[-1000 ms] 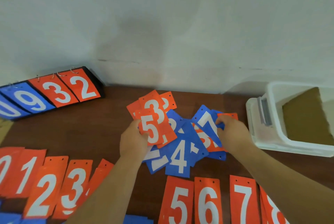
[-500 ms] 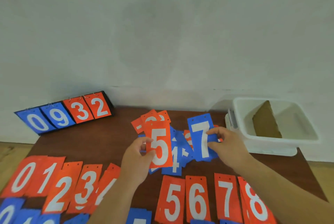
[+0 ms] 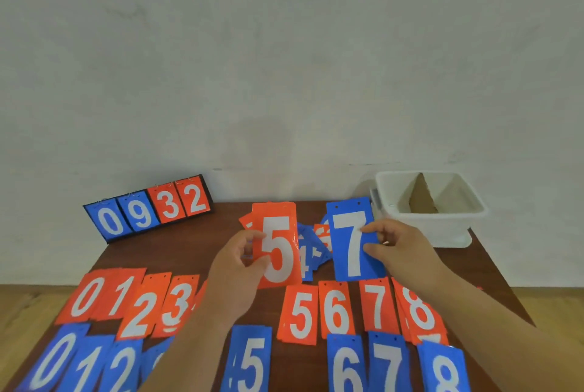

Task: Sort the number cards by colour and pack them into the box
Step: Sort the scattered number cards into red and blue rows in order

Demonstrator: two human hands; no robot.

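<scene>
My left hand (image 3: pixel 238 265) pinches an orange card marked 5 (image 3: pixel 279 243) and holds it upright above the table. My right hand (image 3: pixel 399 251) pinches a blue card marked 7 (image 3: pixel 350 240), also raised. Between and behind them lies a loose pile of mixed blue and orange cards (image 3: pixel 313 244). A row of orange cards (image 3: pixel 335 312) numbered in order crosses the table, with a row of blue cards (image 3: pixel 249 360) nearer me. The white plastic box (image 3: pixel 442 227) stands at the far right corner with a cardboard divider (image 3: pixel 420 199) inside.
A black scoreboard stand (image 3: pixel 148 211) showing 0, 9, 3, 2 leans at the back left by the wall. The brown table (image 3: pixel 158 252) ends on the right just past the box; wooden floor (image 3: pixel 550 306) shows beyond both side edges.
Both hands have lifted their cards off the mixed pile and turned them upright, the orange 5 on the left and the blue 7 on the right. The camera has tilted to show more of the near rows.
</scene>
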